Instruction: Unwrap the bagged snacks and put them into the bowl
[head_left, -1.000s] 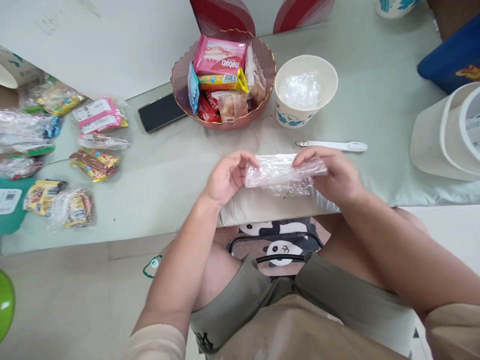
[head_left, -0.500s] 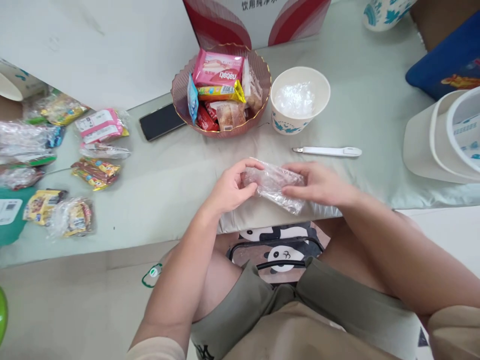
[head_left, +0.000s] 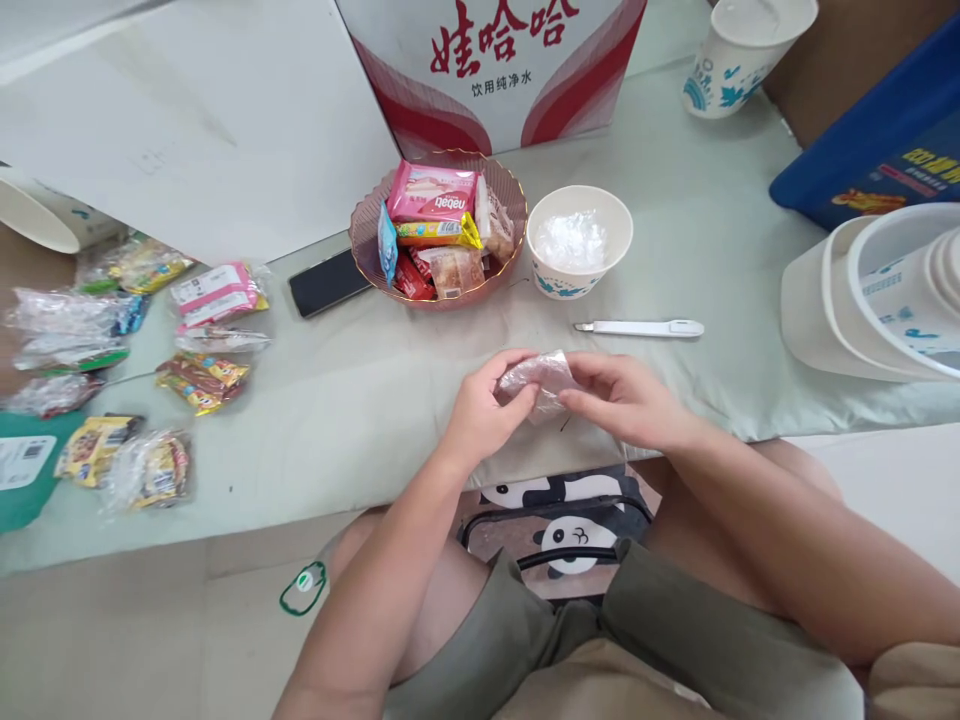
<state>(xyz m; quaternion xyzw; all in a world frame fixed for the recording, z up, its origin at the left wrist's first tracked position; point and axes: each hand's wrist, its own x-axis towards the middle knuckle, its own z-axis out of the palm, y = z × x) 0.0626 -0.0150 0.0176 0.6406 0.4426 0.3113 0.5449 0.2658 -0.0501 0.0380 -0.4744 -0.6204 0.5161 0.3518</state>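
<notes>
Between my hands, over the front of the table, is a crumpled piece of clear plastic wrap [head_left: 546, 380], folded small. My left hand [head_left: 491, 405] pinches its left side between thumb and fingers. From the other side my right hand [head_left: 626, 398] grips its right edge, thumb and fingertips together. Beyond them stands a paper cup [head_left: 579, 280] with a blue leaf print, holding more crumpled clear plastic [head_left: 571, 240]. A white utility knife [head_left: 645, 328] lies just past my right hand. Left of the cup, a ribbed pink bowl [head_left: 367, 235] is full of wrapped snacks [head_left: 437, 195].
A black phone [head_left: 328, 283] lies partly behind the bowl. Several bagged snacks [head_left: 202, 380] are spread at the left. A red-and-white carton [head_left: 502, 90] stands at the back. White plastic buckets [head_left: 814, 300], a blue container [head_left: 862, 140] and another paper cup [head_left: 739, 60] occupy the right.
The plastic wrap has been gathered into a smaller fold, and my hands have come closer together. The camera view has tilted up, showing more of the carton.
</notes>
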